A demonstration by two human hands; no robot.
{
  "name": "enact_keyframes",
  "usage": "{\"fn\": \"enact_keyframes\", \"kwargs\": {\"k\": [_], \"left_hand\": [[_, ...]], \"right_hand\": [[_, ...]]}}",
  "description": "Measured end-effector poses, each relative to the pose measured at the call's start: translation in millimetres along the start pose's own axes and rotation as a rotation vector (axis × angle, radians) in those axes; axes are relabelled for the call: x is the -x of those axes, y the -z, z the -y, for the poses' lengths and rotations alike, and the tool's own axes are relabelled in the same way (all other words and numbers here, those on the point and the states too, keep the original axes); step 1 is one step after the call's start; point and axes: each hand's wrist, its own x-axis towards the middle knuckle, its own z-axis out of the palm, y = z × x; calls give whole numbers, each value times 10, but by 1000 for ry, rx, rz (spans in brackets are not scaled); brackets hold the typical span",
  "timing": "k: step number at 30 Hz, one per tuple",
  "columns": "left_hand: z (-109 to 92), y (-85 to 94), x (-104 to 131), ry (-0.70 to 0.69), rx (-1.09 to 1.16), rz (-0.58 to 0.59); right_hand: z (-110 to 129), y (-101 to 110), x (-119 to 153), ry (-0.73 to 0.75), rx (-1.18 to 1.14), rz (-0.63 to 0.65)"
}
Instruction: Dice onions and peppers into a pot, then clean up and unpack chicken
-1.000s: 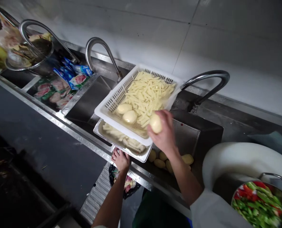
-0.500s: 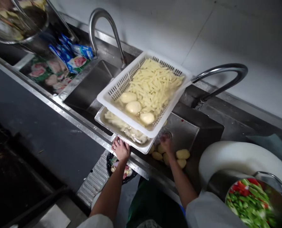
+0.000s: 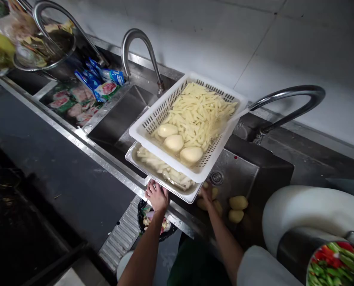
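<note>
A white slotted basket holds cut potato strips and three peeled potatoes in cloudy water. It rests on a metal tray of more strips, which juts over the sink's front edge. My left hand grips the tray's near rim from below. My right hand is down in the right sink basin, among several peeled potatoes. The tray partly hides its fingers, so I cannot tell whether they hold one.
Three curved taps stand along the back, one right of the basket. The left basin holds packets and wrapped meat. A metal bowl sits far left. A white board and a pot of chopped vegetables are at right.
My right hand set a peeled potato into the basket, then dropped into the right basin among the potatoes. My left hand stayed on the tray's rim.
</note>
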Motion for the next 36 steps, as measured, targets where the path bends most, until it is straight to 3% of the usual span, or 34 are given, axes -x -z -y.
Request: {"fn": "enact_keyframes", "kwargs": {"k": [3,5,7,9,12,14,17,21,25,32,34,36], "left_hand": [[-6,2,-2,4,12,-4],[-14,9,-7,2,17,-2],[-23,18,-12,6,24,-4],[-33,26,-15,14,25,-5],[-46,26,-15,22,10,-16],[-49,19,-15,22,3,-28],[-44,2,-18,14,-4,-41],[-40,-9,-23,10,-18,-44],[-55,3,-29,25,-42,-9],[-99,70,-27,34,-80,-15],[-107,89,-28,38,-85,-3],[-108,102,-29,41,-86,10]], "right_hand": [[41,490,-129,-121,-65,-382],[298,866,-208,-40,-143,-586],[747,1142,-279,168,-171,-638],[1293,1217,-372,402,-101,-488],[1991,926,-608,621,115,-85],[2235,586,-806,643,262,101],[2285,158,-1030,630,362,362],[2147,10,-1054,667,218,622],[2182,-1,-1005,701,185,707],[2623,-450,-987,783,332,666],[2610,-368,-1052,766,205,655],[2396,-95,-1157,700,24,464]]}}
